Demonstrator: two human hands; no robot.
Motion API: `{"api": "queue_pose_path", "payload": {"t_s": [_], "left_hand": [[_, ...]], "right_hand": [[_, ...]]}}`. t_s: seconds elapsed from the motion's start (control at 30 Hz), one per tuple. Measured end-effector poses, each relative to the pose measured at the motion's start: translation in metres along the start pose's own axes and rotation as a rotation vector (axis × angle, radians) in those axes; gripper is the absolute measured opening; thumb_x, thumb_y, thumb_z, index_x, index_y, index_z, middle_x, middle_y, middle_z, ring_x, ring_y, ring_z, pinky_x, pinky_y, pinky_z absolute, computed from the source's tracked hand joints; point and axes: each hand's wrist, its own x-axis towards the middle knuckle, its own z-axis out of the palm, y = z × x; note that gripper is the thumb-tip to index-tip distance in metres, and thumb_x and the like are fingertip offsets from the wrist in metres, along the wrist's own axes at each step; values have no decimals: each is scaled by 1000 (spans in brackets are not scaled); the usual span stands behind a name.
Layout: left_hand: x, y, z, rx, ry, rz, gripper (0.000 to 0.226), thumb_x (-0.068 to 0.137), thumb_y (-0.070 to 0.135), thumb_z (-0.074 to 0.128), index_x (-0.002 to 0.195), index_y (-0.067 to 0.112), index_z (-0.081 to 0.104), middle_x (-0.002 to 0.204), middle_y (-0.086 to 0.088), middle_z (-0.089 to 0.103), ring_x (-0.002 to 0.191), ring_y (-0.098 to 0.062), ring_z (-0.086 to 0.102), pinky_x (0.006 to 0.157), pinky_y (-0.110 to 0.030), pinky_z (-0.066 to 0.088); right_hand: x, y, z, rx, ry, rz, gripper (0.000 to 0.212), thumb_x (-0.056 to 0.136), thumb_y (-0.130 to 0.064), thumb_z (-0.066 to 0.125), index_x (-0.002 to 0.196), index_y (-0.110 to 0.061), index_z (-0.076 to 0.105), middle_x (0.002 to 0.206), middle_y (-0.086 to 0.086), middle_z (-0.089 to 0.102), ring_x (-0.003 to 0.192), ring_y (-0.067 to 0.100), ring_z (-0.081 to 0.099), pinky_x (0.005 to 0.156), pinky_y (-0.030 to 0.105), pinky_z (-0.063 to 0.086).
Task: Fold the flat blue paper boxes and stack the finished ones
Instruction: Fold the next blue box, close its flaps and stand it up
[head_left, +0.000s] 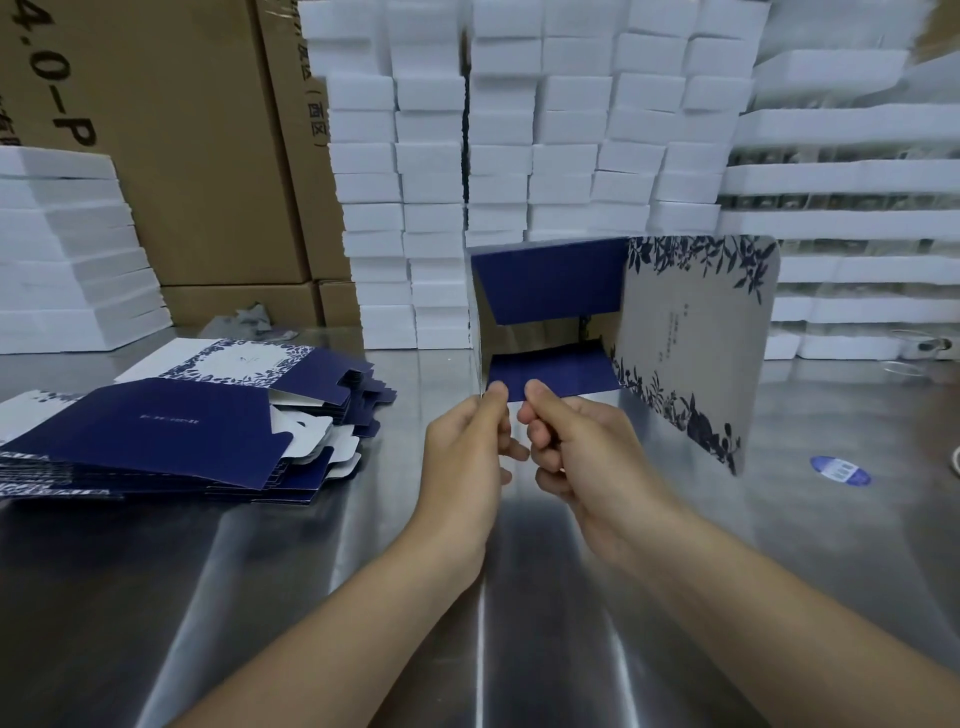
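Note:
A half-opened blue paper box (550, 291) stands in front of me with its open end facing me, its navy flaps above and below. Its grey side panel (696, 338), printed with dark blue leaves, swings out to the right. My left hand (467, 447) and my right hand (576, 441) both pinch the near edge of the lower navy flap (550, 376), thumbs on top. A fanned pile of flat blue boxes (171, 426) lies on the metal table to the left.
The steel table (467, 597) reflects light. White foam blocks (519, 156) are stacked in a wall behind the box, with more on the left (62, 249) and right. Brown cartons (182, 145) stand at back left. A round blue sticker (840, 470) lies at right.

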Motion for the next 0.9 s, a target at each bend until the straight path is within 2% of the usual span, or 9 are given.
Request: {"api": "queue_pose_path", "payload": {"t_s": [0.23,0.4,0.6,0.8,0.9], "left_hand": [[1,-3,-2,-83,10,-95,32,104,28,56,75,18,61,72,0,56,60,-6,52,65,-28,42],[2,-2,-2,-80,39,-98,31,104,27,56,74,19,57,66,6,53,60,-7,52,63,-28,39],[0,0,-3,-90,46,-137,35,103,33,59,70,22,59,67,5,55,60,-8,54,64,-29,41],[-3,5,-2,-119,-51,-141,42,101,44,64,64,24,61,67,2,56,59,-11,54,67,-31,40],[-4,4,-1,-97,-80,-138,44,105,40,58,65,22,61,66,0,56,60,-11,53,68,-31,41]], "right_hand": [[1,6,-3,-38,-32,38,37,103,-40,67,71,-23,76,63,-6,54,51,7,43,44,17,36],[3,5,-4,-21,34,44,32,102,-40,65,81,-17,74,62,-5,51,50,8,42,46,20,33],[2,4,-2,-13,84,16,35,107,-31,59,79,-13,70,59,-5,50,48,7,40,52,26,31],[1,-2,-4,22,50,12,35,106,-29,61,76,-12,67,58,-4,50,46,7,38,46,21,32],[0,-1,-2,6,14,21,34,105,-31,61,76,-14,65,58,-3,50,47,8,39,47,21,33]]}}
